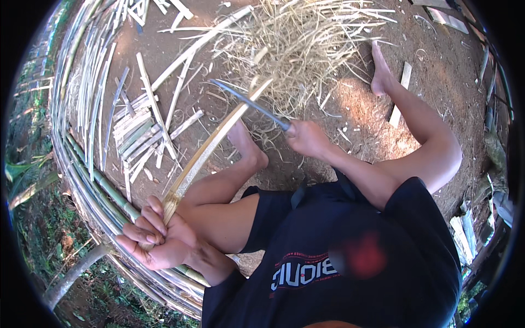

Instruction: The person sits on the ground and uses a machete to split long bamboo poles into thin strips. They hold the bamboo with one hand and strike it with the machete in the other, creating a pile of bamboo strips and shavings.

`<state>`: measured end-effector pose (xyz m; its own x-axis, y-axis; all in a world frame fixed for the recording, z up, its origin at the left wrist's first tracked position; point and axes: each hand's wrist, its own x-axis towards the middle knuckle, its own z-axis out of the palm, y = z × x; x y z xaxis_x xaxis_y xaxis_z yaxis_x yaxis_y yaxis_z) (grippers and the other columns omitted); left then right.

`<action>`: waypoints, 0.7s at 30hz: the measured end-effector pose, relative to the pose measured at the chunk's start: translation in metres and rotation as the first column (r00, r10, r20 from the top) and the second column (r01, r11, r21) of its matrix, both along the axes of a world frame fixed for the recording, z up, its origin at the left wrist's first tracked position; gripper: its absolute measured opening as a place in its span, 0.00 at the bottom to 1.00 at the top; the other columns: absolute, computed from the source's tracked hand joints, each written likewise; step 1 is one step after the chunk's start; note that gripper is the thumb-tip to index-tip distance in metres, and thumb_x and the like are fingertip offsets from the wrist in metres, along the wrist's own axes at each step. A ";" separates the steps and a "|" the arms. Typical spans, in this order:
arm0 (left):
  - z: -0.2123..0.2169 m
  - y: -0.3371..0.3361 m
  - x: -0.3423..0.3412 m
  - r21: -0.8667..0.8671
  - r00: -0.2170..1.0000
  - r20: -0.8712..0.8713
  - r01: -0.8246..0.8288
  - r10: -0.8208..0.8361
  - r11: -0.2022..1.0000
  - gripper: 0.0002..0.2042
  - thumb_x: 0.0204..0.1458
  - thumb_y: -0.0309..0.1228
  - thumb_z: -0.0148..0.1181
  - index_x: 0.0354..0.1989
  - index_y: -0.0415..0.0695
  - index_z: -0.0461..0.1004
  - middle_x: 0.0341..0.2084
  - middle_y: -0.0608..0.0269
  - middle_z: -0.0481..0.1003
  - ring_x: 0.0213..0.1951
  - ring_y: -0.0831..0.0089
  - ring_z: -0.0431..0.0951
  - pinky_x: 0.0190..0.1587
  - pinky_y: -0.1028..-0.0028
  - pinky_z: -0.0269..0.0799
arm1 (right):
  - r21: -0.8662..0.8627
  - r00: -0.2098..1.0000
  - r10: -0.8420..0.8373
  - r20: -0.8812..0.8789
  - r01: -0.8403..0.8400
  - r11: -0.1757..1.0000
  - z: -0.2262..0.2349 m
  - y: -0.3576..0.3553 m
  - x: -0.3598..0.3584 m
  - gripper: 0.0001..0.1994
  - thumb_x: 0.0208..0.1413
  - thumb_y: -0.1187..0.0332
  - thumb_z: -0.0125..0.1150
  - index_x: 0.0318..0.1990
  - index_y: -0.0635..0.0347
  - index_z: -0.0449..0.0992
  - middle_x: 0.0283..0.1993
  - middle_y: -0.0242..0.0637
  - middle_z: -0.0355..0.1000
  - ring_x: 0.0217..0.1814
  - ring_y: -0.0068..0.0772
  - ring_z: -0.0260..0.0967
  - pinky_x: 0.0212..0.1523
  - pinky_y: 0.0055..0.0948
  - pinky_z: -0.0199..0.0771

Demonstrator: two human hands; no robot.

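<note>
My left hand (164, 235) is closed around the lower end of a split bamboo strip (210, 143), which slants up and away to the right. In my right hand (307, 138) is the handle of a long knife (249, 101), its narrow blade pointing to the left. The blade crosses the strip near its far end. A thin curled shaving (253, 83) stands up beside the blade there. The handle is mostly hidden by my fingers.
A heap of bamboo shavings (295, 44) lies on the dirt ground ahead. Short split pieces (136, 134) are piled to the left, beside long thin strips (82, 104). Long bamboo poles (104, 188) line the left edge. My bare feet rest near the heap.
</note>
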<state>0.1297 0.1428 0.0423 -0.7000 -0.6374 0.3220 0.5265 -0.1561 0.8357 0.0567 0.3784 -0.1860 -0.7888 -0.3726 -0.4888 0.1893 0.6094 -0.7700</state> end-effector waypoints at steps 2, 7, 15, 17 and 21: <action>-0.005 0.000 0.002 -0.022 0.999 -0.017 0.038 -0.039 0.999 0.24 0.67 0.40 0.33 0.15 0.51 0.59 0.06 0.71 0.53 0.13 0.79 0.45 0.34 0.69 0.54 | -0.003 0.982 0.061 -0.176 -0.063 0.998 0.001 -0.002 0.013 0.09 0.53 0.67 0.53 0.37 0.62 0.74 0.23 0.53 0.72 0.26 0.54 0.73 0.31 0.46 0.74; -0.002 -0.003 -0.006 -0.007 1.000 0.014 0.002 -0.002 1.000 0.23 0.67 0.40 0.33 0.16 0.51 0.59 0.07 0.73 0.52 0.13 0.80 0.46 0.34 0.72 0.55 | 0.122 1.000 0.023 0.001 -0.023 0.992 -0.037 0.014 -0.018 0.09 0.53 0.67 0.51 0.37 0.60 0.74 0.26 0.53 0.73 0.29 0.53 0.75 0.36 0.48 0.76; 0.003 -0.005 0.000 0.014 0.998 0.022 0.066 -0.066 0.998 0.23 0.66 0.38 0.31 0.16 0.50 0.58 0.07 0.73 0.51 0.14 0.80 0.46 0.35 0.71 0.56 | 0.177 0.988 0.109 -0.113 -0.088 0.980 -0.060 0.027 -0.023 0.10 0.57 0.67 0.48 0.36 0.62 0.73 0.24 0.52 0.73 0.27 0.52 0.74 0.34 0.49 0.75; 0.003 -0.006 -0.010 0.012 0.998 0.005 0.060 -0.061 0.998 0.23 0.66 0.38 0.31 0.16 0.50 0.58 0.07 0.73 0.50 0.14 0.80 0.46 0.35 0.71 0.56 | 0.161 0.998 0.017 -0.064 -0.006 0.987 -0.065 0.025 -0.036 0.11 0.59 0.66 0.48 0.36 0.63 0.75 0.25 0.52 0.74 0.27 0.54 0.75 0.34 0.51 0.75; 0.001 -0.001 -0.007 -0.001 0.999 -0.003 0.053 -0.053 0.999 0.22 0.66 0.37 0.32 0.16 0.50 0.57 0.08 0.73 0.50 0.14 0.80 0.46 0.35 0.70 0.55 | 0.115 0.969 0.173 -0.174 -0.155 0.981 -0.037 0.023 -0.020 0.11 0.59 0.66 0.49 0.37 0.64 0.75 0.27 0.52 0.75 0.29 0.53 0.75 0.34 0.50 0.75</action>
